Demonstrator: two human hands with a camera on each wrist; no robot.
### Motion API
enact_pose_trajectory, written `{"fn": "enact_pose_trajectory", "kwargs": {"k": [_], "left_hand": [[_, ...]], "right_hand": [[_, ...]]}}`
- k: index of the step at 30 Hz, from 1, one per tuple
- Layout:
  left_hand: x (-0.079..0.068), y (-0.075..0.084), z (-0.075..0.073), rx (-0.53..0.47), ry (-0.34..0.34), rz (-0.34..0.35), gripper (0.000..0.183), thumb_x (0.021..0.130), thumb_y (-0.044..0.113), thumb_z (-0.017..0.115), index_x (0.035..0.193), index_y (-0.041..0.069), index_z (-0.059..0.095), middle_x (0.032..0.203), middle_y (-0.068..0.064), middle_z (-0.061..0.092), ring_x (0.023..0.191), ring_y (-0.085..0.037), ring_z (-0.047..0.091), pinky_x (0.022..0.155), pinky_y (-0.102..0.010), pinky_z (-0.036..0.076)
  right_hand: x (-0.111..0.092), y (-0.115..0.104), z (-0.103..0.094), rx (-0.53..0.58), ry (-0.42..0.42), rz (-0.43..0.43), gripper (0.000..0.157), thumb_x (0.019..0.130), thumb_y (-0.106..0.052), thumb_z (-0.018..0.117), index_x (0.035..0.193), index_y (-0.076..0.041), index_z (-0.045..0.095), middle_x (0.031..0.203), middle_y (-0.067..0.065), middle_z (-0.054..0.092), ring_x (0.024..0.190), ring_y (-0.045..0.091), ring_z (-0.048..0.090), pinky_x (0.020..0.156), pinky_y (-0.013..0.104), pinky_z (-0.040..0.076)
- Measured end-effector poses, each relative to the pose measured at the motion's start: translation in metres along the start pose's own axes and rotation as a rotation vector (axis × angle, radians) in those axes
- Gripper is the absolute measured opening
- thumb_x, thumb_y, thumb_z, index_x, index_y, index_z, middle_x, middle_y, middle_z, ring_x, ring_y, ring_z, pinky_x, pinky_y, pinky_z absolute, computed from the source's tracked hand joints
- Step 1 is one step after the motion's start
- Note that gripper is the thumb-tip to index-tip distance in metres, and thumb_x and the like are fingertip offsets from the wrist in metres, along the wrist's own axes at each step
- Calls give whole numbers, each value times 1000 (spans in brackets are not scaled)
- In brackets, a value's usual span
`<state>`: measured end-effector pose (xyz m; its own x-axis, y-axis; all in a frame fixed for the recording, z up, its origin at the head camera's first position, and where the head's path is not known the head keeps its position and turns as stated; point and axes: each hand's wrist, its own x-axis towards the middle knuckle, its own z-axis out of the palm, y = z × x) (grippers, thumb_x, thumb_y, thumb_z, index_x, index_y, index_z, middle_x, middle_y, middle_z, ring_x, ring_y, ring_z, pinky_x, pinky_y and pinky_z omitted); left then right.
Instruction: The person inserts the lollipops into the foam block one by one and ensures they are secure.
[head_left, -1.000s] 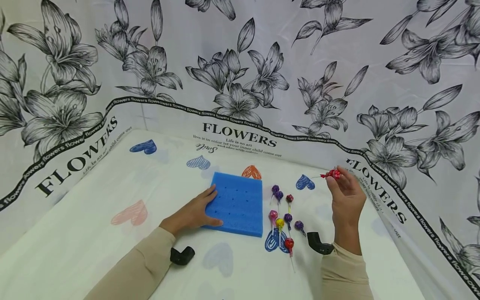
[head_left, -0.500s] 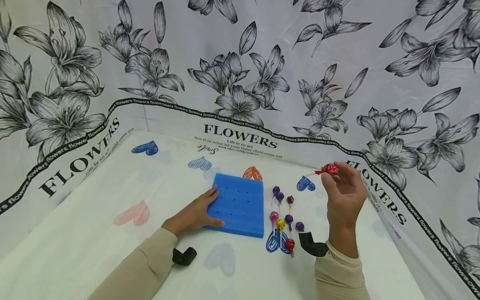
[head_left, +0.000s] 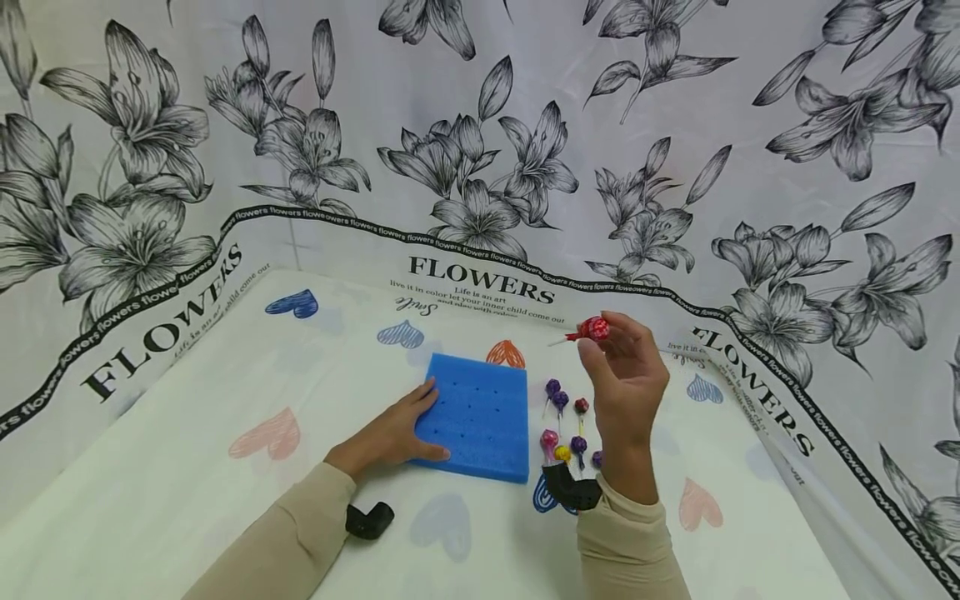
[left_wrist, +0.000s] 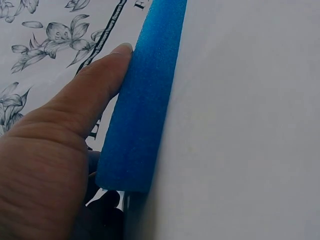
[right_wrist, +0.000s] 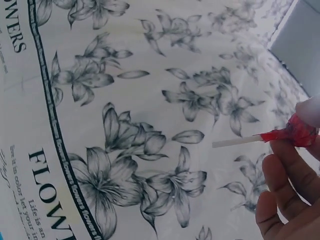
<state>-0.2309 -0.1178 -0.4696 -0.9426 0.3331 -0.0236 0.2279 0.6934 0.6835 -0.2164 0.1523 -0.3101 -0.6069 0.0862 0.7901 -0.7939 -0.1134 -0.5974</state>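
A square blue foam block [head_left: 480,408] with rows of small holes in its top lies flat on the cloth. My left hand [head_left: 392,435] rests at its left side, fingers spread over the edge; in the left wrist view the thumb [left_wrist: 95,82] lies straight along the block's edge. Raised above the table, to the right of the block, my right hand [head_left: 632,387] pinches a red-wrapped lollipop [head_left: 595,328] by its candy head between thumb and fingers. The white stick [right_wrist: 235,142] points left, free of the hand.
Several wrapped lollipops lie right of the block, among them a purple one [head_left: 552,387], a pink one [head_left: 549,438] and a yellow one [head_left: 562,453]. The right wrist's black camera mount [head_left: 573,489] overlaps some of them. A flower-printed curtain [head_left: 480,192] stands behind.
My right hand has moved left with the red lollipop, toward the block, and rises slightly in view. The left hand stays on the foam block.
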Motion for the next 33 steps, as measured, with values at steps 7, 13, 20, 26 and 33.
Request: {"fn": "enact_pose_trajectory", "kwargs": {"k": [7,13,20,26,33], "left_hand": [[-1,0,2,16,2,-19,106,72,51,81,152,6,29,160,-5,12,143,-33,13,111,-51,23],[-2,0,1,10,12,-6,106,72,51,81,152,6,29,160,-3,12,144,-32,14,111,-51,23],[-2,0,0,16,12,-2,107,72,54,80,152,6,29,160,-3,12,144,-31,14,110,-51,24],[-1,1,0,20,8,-7,108,71,55,80,152,6,27,160,-2,11,144,-30,13,111,-50,23],[1,-1,1,30,5,-24,109,71,56,79,153,7,26,160,-2,11,144,-30,13,111,-50,22]], "right_hand": [[-10,28,27,-86,-71,21,36,87,11,63,122,10,55,103,19,64,93,26,61,83,27,51],[-15,54,46,-100,-144,28,36,86,14,63,121,10,57,101,23,63,90,23,61,78,28,51],[-23,70,60,-154,-189,112,33,86,11,65,118,11,58,97,25,64,84,25,61,72,27,52],[-31,82,64,-215,-235,192,31,87,12,64,117,13,58,97,29,64,79,38,60,69,35,52],[-45,111,65,-290,-272,266,31,88,5,67,119,6,61,101,23,67,83,35,63,72,44,53]]}}
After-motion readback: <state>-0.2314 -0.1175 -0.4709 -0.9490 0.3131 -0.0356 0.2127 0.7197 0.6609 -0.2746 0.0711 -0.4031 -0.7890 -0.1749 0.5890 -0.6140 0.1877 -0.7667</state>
